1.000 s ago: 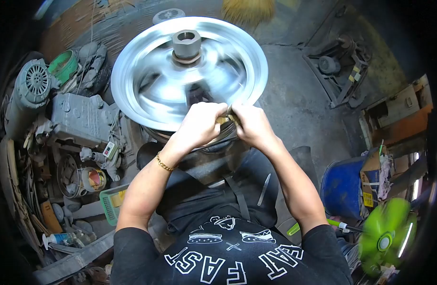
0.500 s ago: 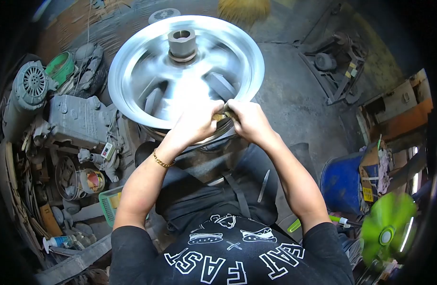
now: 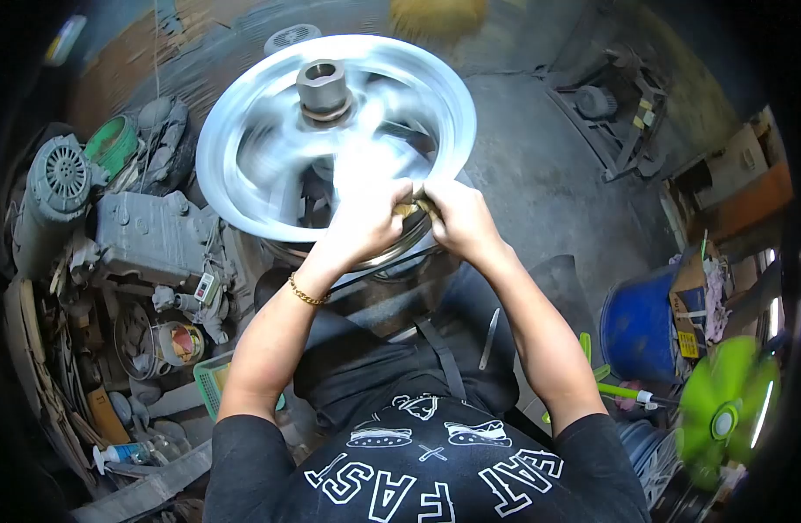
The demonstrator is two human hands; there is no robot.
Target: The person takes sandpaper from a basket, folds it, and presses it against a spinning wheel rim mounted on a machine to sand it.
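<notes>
Clock directions ran from the two hands, with twelve straight ahead. The left hand (image 3: pixel 371 222) was closed in a narrow grip, its thumb and curled fingers holding one side of a small, yellowish-brown, flexible-looking piece of material (image 3: pixel 407 210). The right hand (image 3: pixel 461 216) was closed just as narrowly on the other side of it, the two hands very near each other. The piece sat at the near edge of a big, silvery, round metal wheel with spokes (image 3: pixel 217 157), at the wheel's five o'clock; whether it touched the metal could not be told. The spokes were smeared by motion blur, and glare whitened the wheel's near middle.

A thick, grey-brown, faceted metal nut with a round hole (image 3: pixel 323 84) stood over the wheel's centre, at eleven o'clock from the hands. A gold-coloured chain bracelet (image 3: pixel 306 293) circled the left wrist. At five o'clock, a thin, pale, blade-like strip (image 3: pixel 490 338) lay on the dark trousers.

Farther off were a dusty, grey, boxy metal casting (image 3: pixel 150 235) at nine o'clock, a green, slatted plastic basket (image 3: pixel 210 383) at eight, a large, blue, rounded tub (image 3: pixel 635 327) at four, and beyond it a bright green fan with blurred blades (image 3: pixel 723 418).
</notes>
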